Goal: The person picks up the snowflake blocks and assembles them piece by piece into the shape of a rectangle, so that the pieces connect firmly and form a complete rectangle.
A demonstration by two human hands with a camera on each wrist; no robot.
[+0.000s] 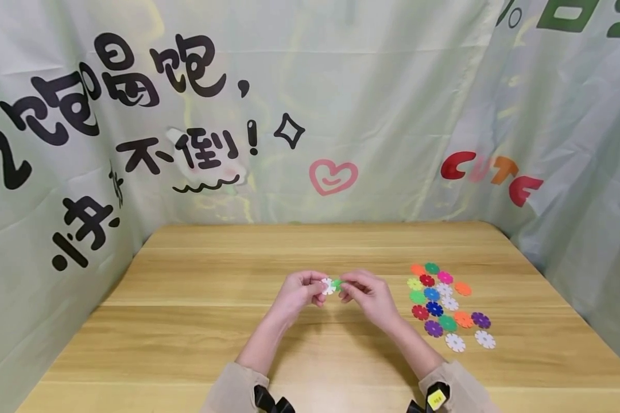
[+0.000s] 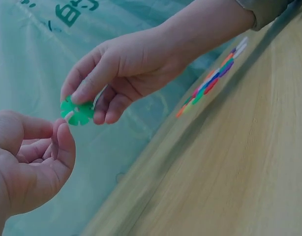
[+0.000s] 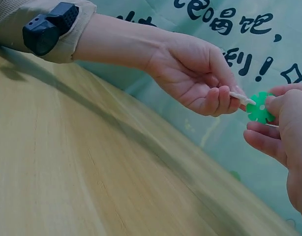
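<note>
My left hand [image 1: 295,295] pinches a white notched snowflake disc [image 1: 328,287] between thumb and fingers, above the middle of the table. From the other side my right hand [image 1: 373,298] pinches a green snowflake disc [image 1: 337,284]. The two discs meet at their edges, crosswise, as the right wrist view shows: the white disc [image 3: 239,97] is edge-on while the green disc [image 3: 256,113] faces the camera. Whether their notches are fully engaged, I cannot tell. In the left wrist view, fingers cover most of the white piece, and the green disc [image 2: 79,115] shows below the right thumb.
Several loose snowflake discs in many colours, such as a blue disc [image 1: 431,294] and a purple disc [image 1: 480,320], lie flat to the right of my right hand. The wooden table [image 1: 196,321] ends at a printed cloth backdrop [image 1: 392,115] behind and on both sides.
</note>
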